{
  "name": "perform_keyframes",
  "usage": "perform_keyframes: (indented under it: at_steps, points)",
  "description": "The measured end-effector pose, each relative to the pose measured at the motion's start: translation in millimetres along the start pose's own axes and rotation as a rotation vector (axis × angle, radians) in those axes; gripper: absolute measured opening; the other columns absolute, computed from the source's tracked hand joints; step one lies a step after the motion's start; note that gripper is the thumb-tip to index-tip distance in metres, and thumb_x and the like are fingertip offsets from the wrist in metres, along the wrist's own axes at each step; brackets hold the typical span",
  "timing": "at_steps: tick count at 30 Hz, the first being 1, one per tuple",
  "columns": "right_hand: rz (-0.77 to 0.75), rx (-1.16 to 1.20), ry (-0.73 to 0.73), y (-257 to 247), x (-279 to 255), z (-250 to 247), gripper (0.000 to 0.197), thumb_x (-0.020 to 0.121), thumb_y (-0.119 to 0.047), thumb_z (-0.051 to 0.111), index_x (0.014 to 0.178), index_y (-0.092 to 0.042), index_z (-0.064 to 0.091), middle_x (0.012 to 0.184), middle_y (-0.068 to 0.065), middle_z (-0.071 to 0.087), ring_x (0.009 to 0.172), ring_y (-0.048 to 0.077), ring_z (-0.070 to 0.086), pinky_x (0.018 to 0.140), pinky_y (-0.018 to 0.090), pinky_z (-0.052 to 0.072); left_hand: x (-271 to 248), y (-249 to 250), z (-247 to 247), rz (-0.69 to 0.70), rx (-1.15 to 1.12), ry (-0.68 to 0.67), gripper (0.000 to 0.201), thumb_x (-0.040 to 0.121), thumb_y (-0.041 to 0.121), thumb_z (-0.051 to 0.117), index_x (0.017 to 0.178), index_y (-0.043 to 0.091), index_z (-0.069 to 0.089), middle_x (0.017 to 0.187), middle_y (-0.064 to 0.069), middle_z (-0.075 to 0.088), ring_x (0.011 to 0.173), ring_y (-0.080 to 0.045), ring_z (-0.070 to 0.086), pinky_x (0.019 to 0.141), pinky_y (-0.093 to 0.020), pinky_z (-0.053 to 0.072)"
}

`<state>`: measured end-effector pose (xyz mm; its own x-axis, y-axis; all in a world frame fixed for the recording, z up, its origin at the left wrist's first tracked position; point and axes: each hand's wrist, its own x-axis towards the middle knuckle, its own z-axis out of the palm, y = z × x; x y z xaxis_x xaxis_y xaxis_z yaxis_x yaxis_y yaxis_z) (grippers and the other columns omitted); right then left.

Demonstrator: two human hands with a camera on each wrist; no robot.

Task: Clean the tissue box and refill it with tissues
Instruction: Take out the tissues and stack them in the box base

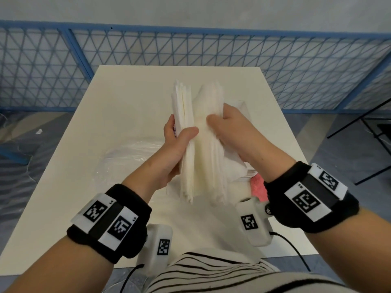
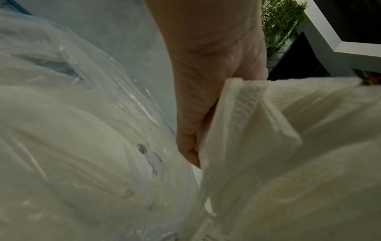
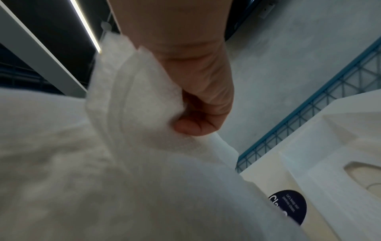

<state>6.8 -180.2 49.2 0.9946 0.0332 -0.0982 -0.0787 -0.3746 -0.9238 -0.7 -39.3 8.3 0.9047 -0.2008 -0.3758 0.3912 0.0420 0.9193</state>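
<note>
Both hands hold a thick stack of white tissues (image 1: 201,149) upright above the white table (image 1: 131,92). My left hand (image 1: 179,142) grips the stack's left side, thumb across the front. My right hand (image 1: 228,127) grips its right side, fingers curled into the sheets. In the left wrist view the left hand (image 2: 206,84) clasps the tissues (image 2: 288,146). In the right wrist view the right hand (image 3: 198,84) pinches the tissues (image 3: 123,163). The white tissue box (image 3: 340,146) with an oval opening lies on the table to the right, mostly hidden behind my right hand in the head view.
A crumpled clear plastic wrapper (image 1: 127,153) lies on the table left of the stack. Something pink (image 1: 258,187) shows under my right wrist. A blue mesh fence (image 1: 317,70) runs behind the table. Black metal legs (image 1: 372,136) stand on the floor at right.
</note>
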Motion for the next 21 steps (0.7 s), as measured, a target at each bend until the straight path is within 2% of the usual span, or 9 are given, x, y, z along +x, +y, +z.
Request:
perform_keyframes:
  at_steps: [2,4,6,10,13,14,16,19,21]
  points:
    - [-0.010,0.016,-0.033,-1.3,-2.5,8.5,0.023,0.096,-0.018,0.044,0.104,-0.005,0.061,0.100,0.013,0.069,0.092,0.027,0.067,0.087,0.043,0.054,-3.7,1.1,6.7,0.002,-0.013,-0.038,0.055,0.092,0.044,0.050,0.139,0.047,0.022,0.111,0.016,0.063,0.076,0.000,0.071,0.063,-0.022,0.058]
    - [0.026,0.121,-0.083,-2.6,-6.3,13.5,0.029,0.100,-0.030,0.042,0.109,-0.012,0.063,0.106,0.009,0.070,0.098,0.023,0.068,0.094,0.046,0.051,-6.1,1.7,10.7,-0.004,-0.025,-0.067,0.056,0.093,0.045,0.048,0.142,0.041,0.022,0.104,0.016,0.066,0.075,0.002,0.070,0.057,-0.015,0.054]
    - [0.050,0.245,-0.142,-0.9,-8.3,13.4,0.039,0.101,-0.038,0.038,0.114,-0.011,0.063,0.110,0.010,0.070,0.102,0.023,0.068,0.097,0.046,0.050,-9.1,4.1,11.3,-0.006,-0.055,-0.084,0.057,0.093,0.046,0.047,0.143,0.037,0.022,0.112,0.011,0.063,0.078,0.002,0.070,0.055,-0.012,0.052]
    - [0.076,0.325,-0.194,0.7,-10.8,8.9,0.042,0.102,-0.036,0.037,0.119,-0.007,0.060,0.114,0.015,0.068,0.104,0.029,0.067,0.098,0.047,0.050,-11.4,5.2,7.7,0.031,-0.134,-0.103,0.069,0.084,0.048,0.059,0.142,0.034,0.024,0.128,0.001,0.058,0.104,-0.011,0.066,0.061,-0.015,0.054]
    - [0.091,0.373,-0.255,-1.2,-13.7,9.2,0.042,0.098,-0.031,0.046,0.134,-0.010,0.049,0.119,0.018,0.064,0.093,0.026,0.066,0.086,0.035,0.055,-9.6,4.0,5.6,0.024,-0.175,-0.102,0.077,0.073,0.053,0.063,0.139,0.025,0.035,0.128,-0.006,0.061,0.106,-0.018,0.067,0.068,-0.022,0.056]
    - [0.098,0.363,-0.278,-2.0,-15.6,8.1,0.048,0.096,-0.032,0.051,0.140,-0.014,0.042,0.118,0.016,0.063,0.090,0.023,0.064,0.081,0.031,0.055,-8.2,2.7,4.0,0.004,-0.194,-0.119,0.075,0.072,0.056,0.063,0.133,0.017,0.043,0.121,-0.008,0.065,0.102,-0.019,0.068,0.071,-0.026,0.056]
    - [0.075,0.233,-0.329,-4.3,-21.5,4.3,0.065,0.091,-0.036,0.059,0.147,-0.026,0.028,0.110,0.007,0.059,0.091,0.016,0.062,0.086,0.029,0.053,-10.0,2.8,2.7,-0.030,-0.261,-0.179,0.071,0.076,0.058,0.054,0.114,-0.001,0.052,0.093,-0.006,0.071,0.087,-0.019,0.068,0.073,-0.030,0.054]
    - [-0.014,-0.018,-0.412,-14.4,-35.7,0.0,0.082,0.083,-0.044,0.064,0.147,-0.043,0.012,0.111,-0.009,0.046,0.098,0.006,0.057,0.094,0.023,0.045,-14.0,3.5,1.1,-0.040,-0.394,-0.261,0.060,0.083,0.059,0.046,0.112,0.008,0.059,0.090,-0.009,0.068,0.084,-0.023,0.067,0.072,-0.030,0.056]
    - [-0.079,-0.113,-0.407,-19.1,-43.0,0.6,0.087,0.082,-0.041,0.067,0.146,-0.045,0.008,0.113,-0.009,0.041,0.095,0.007,0.055,0.089,0.019,0.046,-12.9,3.5,0.8,-0.025,-0.431,-0.267,0.058,0.088,0.059,0.038,0.104,0.010,0.062,0.083,-0.006,0.070,0.077,-0.020,0.070,0.065,-0.028,0.057]
